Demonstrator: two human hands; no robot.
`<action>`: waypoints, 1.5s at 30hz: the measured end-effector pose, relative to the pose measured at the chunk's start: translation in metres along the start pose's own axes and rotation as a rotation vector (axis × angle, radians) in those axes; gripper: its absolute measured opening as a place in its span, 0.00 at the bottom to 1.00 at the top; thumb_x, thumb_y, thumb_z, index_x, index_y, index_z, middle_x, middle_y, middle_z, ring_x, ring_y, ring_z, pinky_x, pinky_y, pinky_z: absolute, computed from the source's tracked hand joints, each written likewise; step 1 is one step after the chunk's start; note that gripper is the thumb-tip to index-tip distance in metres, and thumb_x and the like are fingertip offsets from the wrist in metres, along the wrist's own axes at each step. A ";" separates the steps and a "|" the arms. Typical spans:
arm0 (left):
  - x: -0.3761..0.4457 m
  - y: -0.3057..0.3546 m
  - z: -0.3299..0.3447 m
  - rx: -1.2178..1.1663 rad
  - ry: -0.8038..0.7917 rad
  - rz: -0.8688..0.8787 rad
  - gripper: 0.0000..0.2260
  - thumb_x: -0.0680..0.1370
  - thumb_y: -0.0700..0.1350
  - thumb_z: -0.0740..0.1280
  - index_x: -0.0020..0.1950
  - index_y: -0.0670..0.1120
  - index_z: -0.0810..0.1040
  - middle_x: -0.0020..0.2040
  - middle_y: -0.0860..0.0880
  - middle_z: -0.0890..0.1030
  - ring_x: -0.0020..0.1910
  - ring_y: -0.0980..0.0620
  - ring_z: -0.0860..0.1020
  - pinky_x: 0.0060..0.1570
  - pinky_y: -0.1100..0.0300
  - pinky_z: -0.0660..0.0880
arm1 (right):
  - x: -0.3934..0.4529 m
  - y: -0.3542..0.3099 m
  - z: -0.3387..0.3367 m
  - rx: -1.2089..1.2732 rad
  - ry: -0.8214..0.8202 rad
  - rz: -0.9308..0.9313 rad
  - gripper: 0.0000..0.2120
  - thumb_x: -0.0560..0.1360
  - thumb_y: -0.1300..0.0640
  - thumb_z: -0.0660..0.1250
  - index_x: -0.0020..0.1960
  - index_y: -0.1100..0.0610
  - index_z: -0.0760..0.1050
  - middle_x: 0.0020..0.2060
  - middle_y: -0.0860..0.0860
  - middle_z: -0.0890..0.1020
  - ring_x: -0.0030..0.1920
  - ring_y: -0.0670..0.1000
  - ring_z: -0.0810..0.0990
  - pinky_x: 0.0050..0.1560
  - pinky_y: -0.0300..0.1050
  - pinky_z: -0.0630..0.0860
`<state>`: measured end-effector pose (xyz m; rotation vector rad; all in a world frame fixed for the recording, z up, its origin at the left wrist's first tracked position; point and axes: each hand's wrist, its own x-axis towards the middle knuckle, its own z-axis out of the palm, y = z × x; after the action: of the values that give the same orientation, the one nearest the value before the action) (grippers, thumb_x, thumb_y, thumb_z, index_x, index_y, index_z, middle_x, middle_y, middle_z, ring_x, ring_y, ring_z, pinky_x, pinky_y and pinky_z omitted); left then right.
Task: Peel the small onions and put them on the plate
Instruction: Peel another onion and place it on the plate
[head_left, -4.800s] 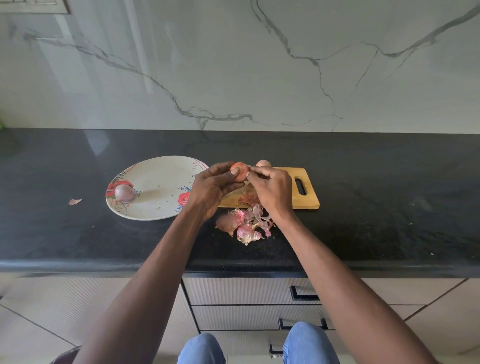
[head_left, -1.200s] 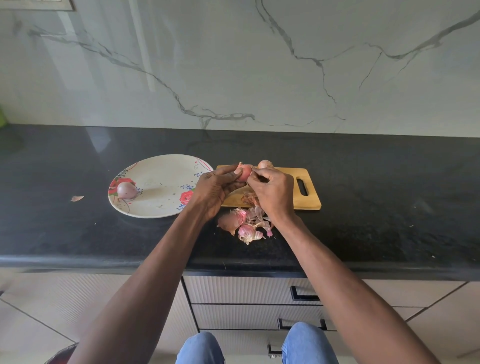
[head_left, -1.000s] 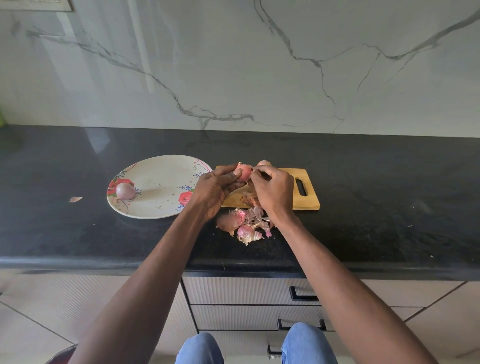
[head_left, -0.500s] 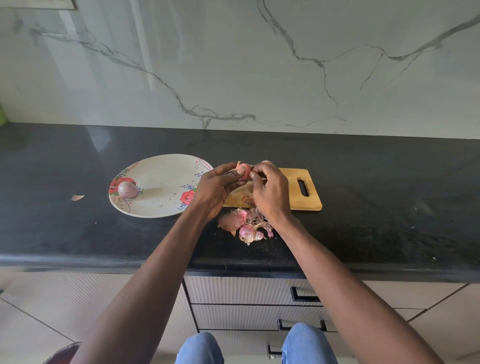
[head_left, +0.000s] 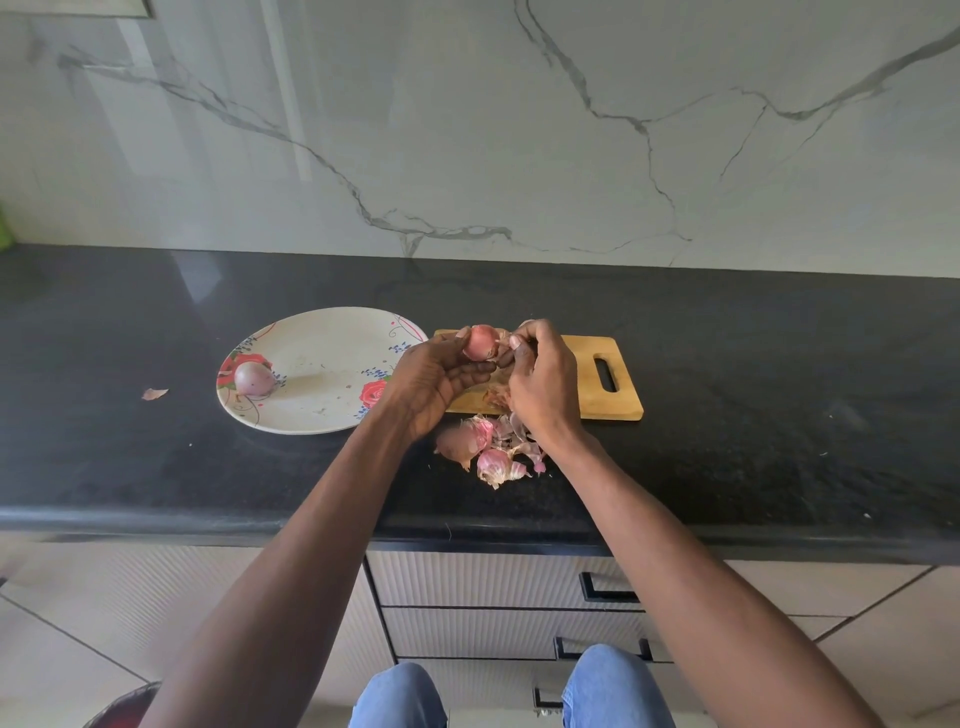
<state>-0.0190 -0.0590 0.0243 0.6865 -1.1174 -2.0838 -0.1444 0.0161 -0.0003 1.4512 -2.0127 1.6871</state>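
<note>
My left hand (head_left: 434, 382) holds a small pink onion (head_left: 480, 342) between thumb and fingers above the left end of the wooden cutting board (head_left: 587, 382). My right hand (head_left: 543, 382) pinches a strip of skin at the onion's right side. One peeled onion (head_left: 253, 379) lies on the left part of the white flowered plate (head_left: 322, 405), which sits just left of the board. A second onion seen earlier behind my hands is hidden now.
A heap of pink and brown onion skins (head_left: 488, 449) lies on the black counter just in front of the board. A single scrap of skin (head_left: 154, 394) lies left of the plate. The marble wall rises behind the counter, and drawers are below the counter's front edge.
The onion has been turned in my left hand and shows more bare pink surface. My right hand has shifted slightly up and now covers the second onion on the board.
</note>
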 end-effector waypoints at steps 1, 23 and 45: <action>0.000 0.000 0.000 0.001 0.002 -0.006 0.07 0.83 0.40 0.63 0.57 0.37 0.76 0.50 0.36 0.82 0.42 0.46 0.83 0.43 0.59 0.83 | 0.000 0.000 0.000 -0.002 0.004 0.010 0.02 0.80 0.68 0.63 0.52 0.63 0.73 0.46 0.53 0.78 0.45 0.50 0.79 0.40 0.33 0.76; 0.003 -0.002 -0.003 -0.079 -0.040 0.080 0.17 0.67 0.33 0.72 0.55 0.37 0.79 0.49 0.42 0.86 0.48 0.46 0.85 0.54 0.53 0.82 | 0.000 -0.001 -0.004 0.050 0.053 -0.102 0.08 0.73 0.65 0.75 0.52 0.65 0.84 0.45 0.56 0.86 0.45 0.45 0.82 0.47 0.28 0.77; 0.006 -0.003 -0.003 0.010 -0.062 0.043 0.09 0.81 0.32 0.64 0.60 0.35 0.76 0.54 0.38 0.83 0.49 0.46 0.84 0.56 0.53 0.81 | 0.007 -0.002 -0.008 0.209 -0.079 0.190 0.05 0.76 0.61 0.70 0.43 0.61 0.82 0.38 0.54 0.83 0.38 0.48 0.80 0.39 0.43 0.78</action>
<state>-0.0219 -0.0635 0.0191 0.6010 -1.1677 -2.0768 -0.1505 0.0188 0.0082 1.4482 -2.1308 2.0002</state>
